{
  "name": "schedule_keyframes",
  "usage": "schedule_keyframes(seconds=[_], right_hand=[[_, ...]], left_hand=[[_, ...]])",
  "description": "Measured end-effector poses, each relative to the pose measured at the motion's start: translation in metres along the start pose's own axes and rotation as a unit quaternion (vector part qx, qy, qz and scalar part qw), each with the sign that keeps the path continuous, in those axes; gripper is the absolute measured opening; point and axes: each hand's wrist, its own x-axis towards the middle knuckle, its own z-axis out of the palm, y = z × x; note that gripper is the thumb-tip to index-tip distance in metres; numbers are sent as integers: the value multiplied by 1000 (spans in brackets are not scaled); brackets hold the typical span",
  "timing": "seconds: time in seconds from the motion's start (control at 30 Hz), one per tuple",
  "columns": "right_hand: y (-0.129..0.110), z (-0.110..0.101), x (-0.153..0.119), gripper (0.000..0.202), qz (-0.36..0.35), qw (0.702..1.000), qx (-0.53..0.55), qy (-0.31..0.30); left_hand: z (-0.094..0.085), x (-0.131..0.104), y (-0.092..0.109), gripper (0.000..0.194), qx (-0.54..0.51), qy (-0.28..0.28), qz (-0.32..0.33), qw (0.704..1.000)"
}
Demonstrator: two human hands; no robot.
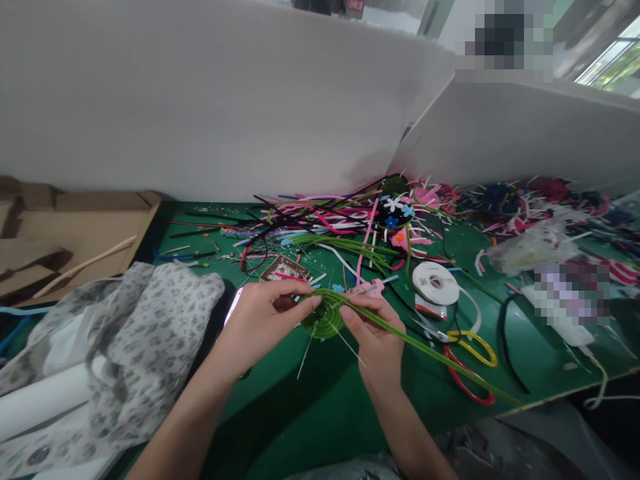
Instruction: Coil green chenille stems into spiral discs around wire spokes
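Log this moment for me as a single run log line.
left hand: pinching green coiled disc; right hand: holding green strands at disc's edge; scissors: lying on table, right of hands; white spool: beyond scissors

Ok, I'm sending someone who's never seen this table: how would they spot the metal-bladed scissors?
On the green tabletop, right of the person's right hand, sits a flat white round spool. Nearer the person lie the metal-bladed scissors, set apart from the green strips alongside by one yellow and one red handle loop.

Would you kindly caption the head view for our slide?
Left hand grips a coiled green disc; right hand holds green strands at its edge.
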Motion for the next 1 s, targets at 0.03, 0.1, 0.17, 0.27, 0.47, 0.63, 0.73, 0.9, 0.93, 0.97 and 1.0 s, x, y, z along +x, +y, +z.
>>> schedule_keyframes(seconds=[0.03, 0.1, 0.17, 0.27, 0.47, 0.63, 0.73, 0.9, 0.93, 0.97, 1.0], right_hand=[[0, 2, 1, 16, -5, 1000, 1, 8], [1, 6, 2, 15, -15, 1000, 3, 27], [3, 9, 4, 14, -21, 999, 8, 45], [8, 12, 6, 12, -19, 998, 19, 60], [9, -6, 28, 12, 7, 998, -38, 56], [-8, -33, 59, 17, 90, 966, -151, -188], [-19, -36, 70, 19, 121, 924, -176, -318], [-30, -21, 80, 18, 118, 854, -191, -470], [-31, -17, 82, 17, 107, 848, -204, -477], [-31, -14, 84, 15, 99, 844, -219, -479], [-32, -11, 85, 13, 93, 842, -232, -478]], left_hand=[[0, 0, 0, 21, 4, 3, 0, 1000], [1, -1, 0, 21, 15, 10, 2, 1000], [3, -1, -1, 22, 21, 18, 5, 1000], [4, -2, -1, 27, 27, 17, 4, 999], [-1, -3, 1, 51, 49, -65, 6, 997], [-9, -1, 3, 54, 32, -74, 11, 997], [-9, 0, 3, 48, 36, -80, 15, 996], [-2, -1, 2, 27, 76, -161, 47, 983], [-1, -2, 2, 25, 77, -165, 50, 982], [1, -2, 1, 23, 75, -163, 49, 983], [2, -2, 1, 23, 71, -157, 46, 984]])
